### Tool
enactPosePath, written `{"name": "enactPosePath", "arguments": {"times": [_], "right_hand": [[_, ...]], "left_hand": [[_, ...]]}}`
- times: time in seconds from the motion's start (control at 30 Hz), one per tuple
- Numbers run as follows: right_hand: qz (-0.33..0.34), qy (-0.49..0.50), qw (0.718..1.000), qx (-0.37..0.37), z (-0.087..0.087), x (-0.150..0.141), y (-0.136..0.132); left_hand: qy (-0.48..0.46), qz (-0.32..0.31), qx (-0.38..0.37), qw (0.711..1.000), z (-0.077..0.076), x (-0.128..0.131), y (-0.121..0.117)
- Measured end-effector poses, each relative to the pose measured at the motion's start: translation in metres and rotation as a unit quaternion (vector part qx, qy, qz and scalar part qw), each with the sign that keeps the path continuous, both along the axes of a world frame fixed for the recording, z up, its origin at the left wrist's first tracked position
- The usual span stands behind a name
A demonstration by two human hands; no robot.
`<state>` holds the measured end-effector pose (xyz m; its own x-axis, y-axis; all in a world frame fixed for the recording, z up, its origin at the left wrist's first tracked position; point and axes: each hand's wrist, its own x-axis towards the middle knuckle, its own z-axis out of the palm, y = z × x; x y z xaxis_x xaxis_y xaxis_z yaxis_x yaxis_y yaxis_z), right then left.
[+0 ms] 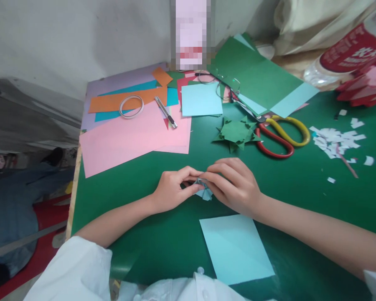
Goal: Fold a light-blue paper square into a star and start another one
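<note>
A small folded piece of light blue paper (206, 193) is held between my two hands over the green table. My left hand (174, 188) pinches its left side with thumb and fingers. From the right, my right hand (235, 182) grips its upper edge, the fingers hiding much of the folds. Nearer my body lies a flat light blue paper square (236, 248). Just beyond my hands sits a green folded paper star (237, 131) with pointed, curled tips.
Scissors (277, 136) with red and yellow handles lie beyond my right hand, beside white paper scraps (336, 142). Pink sheets (128, 144), a tape roll (131, 106) and a utility knife (165, 111) are at left. Glasses (221, 83), green sheets (257, 71) and a bottle (351, 52) stand behind.
</note>
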<state>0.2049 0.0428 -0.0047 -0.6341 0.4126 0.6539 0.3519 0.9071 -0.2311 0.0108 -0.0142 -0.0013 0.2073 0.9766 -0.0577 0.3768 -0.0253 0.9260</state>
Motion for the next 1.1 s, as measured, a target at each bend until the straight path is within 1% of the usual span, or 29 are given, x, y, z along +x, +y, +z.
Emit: {"name": "enactPosePath", "arguments": {"times": [0.13, 0.27, 0.37, 0.43, 0.57, 0.63, 0.73, 0.83, 0.93, 1.1], "right_hand": [[-0.003, 0.005, 0.999, -0.047, -0.001, -0.004, -0.003], [0.024, 0.053, 0.987, -0.15, -0.003, -0.005, -0.002], [0.048, 0.086, 0.962, -0.254, -0.002, -0.004, -0.001], [0.048, 0.095, 0.945, -0.31, 0.001, -0.003, 0.0], [0.037, 0.084, 0.908, -0.409, 0.006, -0.001, 0.002], [0.034, 0.077, 0.894, -0.44, 0.007, -0.001, 0.002], [0.022, 0.087, 0.889, -0.449, 0.006, -0.001, 0.002], [0.02, 0.1, 0.901, -0.422, 0.004, -0.002, 0.001], [0.028, 0.106, 0.916, -0.386, 0.003, -0.002, 0.001], [0.044, 0.109, 0.924, -0.365, 0.001, -0.002, 0.001]], "left_hand": [[-0.008, 0.012, -0.029, 0.999, 0.003, 0.002, 0.0], [-0.038, 0.036, -0.053, 0.997, 0.004, 0.004, 0.001], [-0.061, 0.053, -0.066, 0.995, 0.003, 0.004, 0.001], [-0.072, 0.057, -0.072, 0.993, 0.003, 0.004, 0.001], [-0.082, 0.059, -0.072, 0.992, 0.004, 0.004, 0.001], [-0.077, 0.061, -0.069, 0.993, 0.005, 0.004, 0.001], [-0.066, 0.056, -0.065, 0.994, 0.005, 0.003, 0.001], [-0.069, 0.046, -0.063, 0.995, 0.004, 0.002, 0.002], [-0.07, 0.049, -0.062, 0.994, 0.004, 0.001, 0.004], [-0.061, 0.047, -0.056, 0.995, 0.004, 0.001, 0.004]]}}
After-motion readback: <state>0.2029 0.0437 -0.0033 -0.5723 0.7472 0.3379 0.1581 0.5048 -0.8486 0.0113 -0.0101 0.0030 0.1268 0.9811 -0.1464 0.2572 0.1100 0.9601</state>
